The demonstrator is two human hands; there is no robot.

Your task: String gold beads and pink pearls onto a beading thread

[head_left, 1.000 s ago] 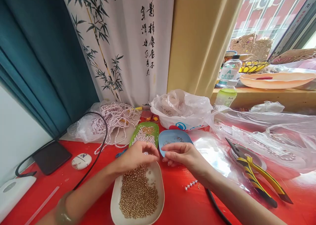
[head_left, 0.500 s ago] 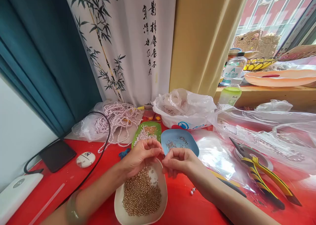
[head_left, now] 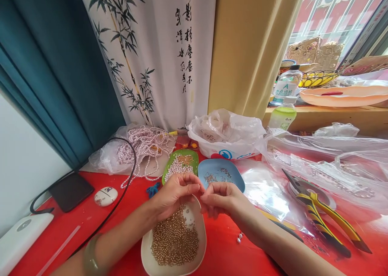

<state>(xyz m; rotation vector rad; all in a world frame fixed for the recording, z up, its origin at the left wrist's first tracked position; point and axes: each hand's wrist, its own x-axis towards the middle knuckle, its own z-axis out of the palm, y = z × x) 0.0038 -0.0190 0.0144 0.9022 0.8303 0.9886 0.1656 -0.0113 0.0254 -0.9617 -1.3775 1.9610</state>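
Note:
My left hand (head_left: 174, 193) and my right hand (head_left: 222, 198) meet fingertip to fingertip just above the far rim of a white dish (head_left: 198, 219) full of small gold beads (head_left: 174, 239). Both hands are pinched shut on something too small to make out. Behind the hands lie a green tray (head_left: 179, 163) with white and gold beads and a blue dish (head_left: 220, 171) with small metal pieces. A few loose white pearls (head_left: 239, 238) lie on the red table (head_left: 221, 251) under my right forearm.
Strands of pink pearls (head_left: 145, 144) lie on a plastic bag at the back left. Yellow-handled pliers (head_left: 321, 215) rest on clear plastic sheets (head_left: 333, 163) at the right. A white plastic bag (head_left: 226, 132), a black cable (head_left: 121, 199), a dark phone (head_left: 71, 191) and bottles (head_left: 285, 102) stand around.
Both hands have drawn slightly toward me and closer together over the gold-bead dish. The view shifted a little, and the loose pearls now lie nearer my right forearm.

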